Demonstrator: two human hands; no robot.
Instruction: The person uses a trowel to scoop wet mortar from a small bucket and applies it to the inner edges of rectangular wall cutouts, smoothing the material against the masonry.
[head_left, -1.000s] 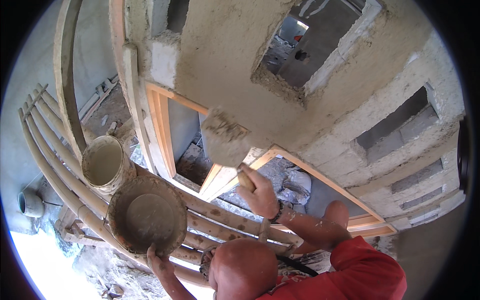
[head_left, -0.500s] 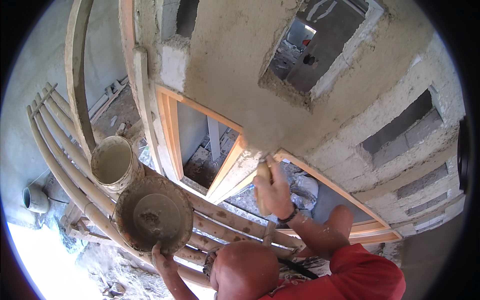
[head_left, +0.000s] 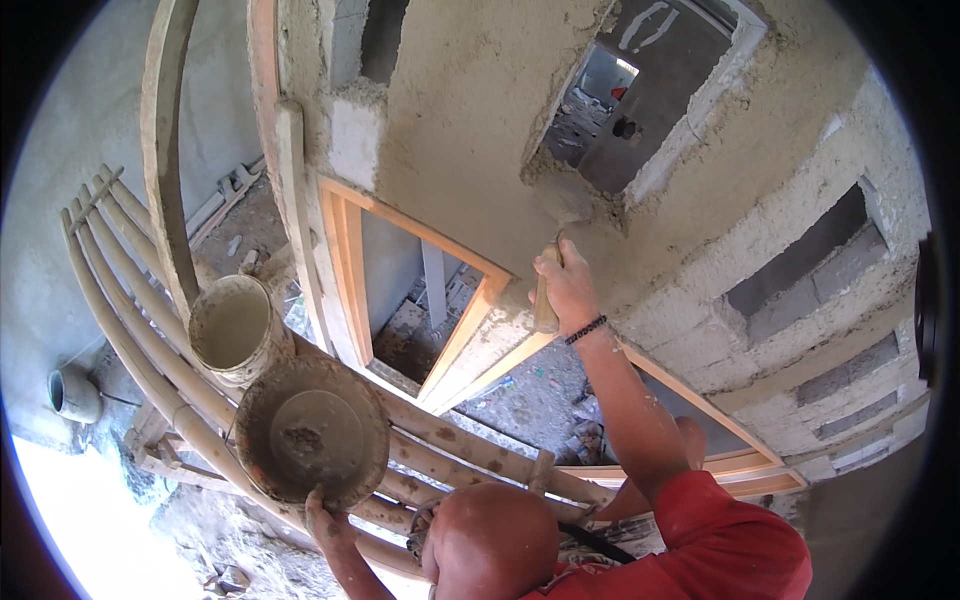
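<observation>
My right hand (head_left: 568, 285) is closed around the wooden handle of a trowel (head_left: 546, 305). Its blade, coated with grey mortar, is at the plastered wall (head_left: 450, 130), just below the lower corner of a rough rectangular opening. My left hand (head_left: 328, 525) grips the near rim of a round, mortar-crusted basin (head_left: 368, 405), thumb over the edge and the other fingers hidden beneath. Wet grey mortar (head_left: 330, 430) lies in the basin, with a darker lump in the middle.
A pale bucket (head_left: 240, 325) stands beside the basin on a bamboo-pole platform (head_left: 150, 345). Wooden frames (head_left: 345, 270) border the openings below the wall. An upright wooden post (head_left: 165, 130) rises at left. A second bucket (head_left: 75, 396) lies lower, far left.
My right hand has moved the trowel up the wall, from beside the wooden frames to below the rectangular opening. My left hand and the basin have stayed nearly still.
</observation>
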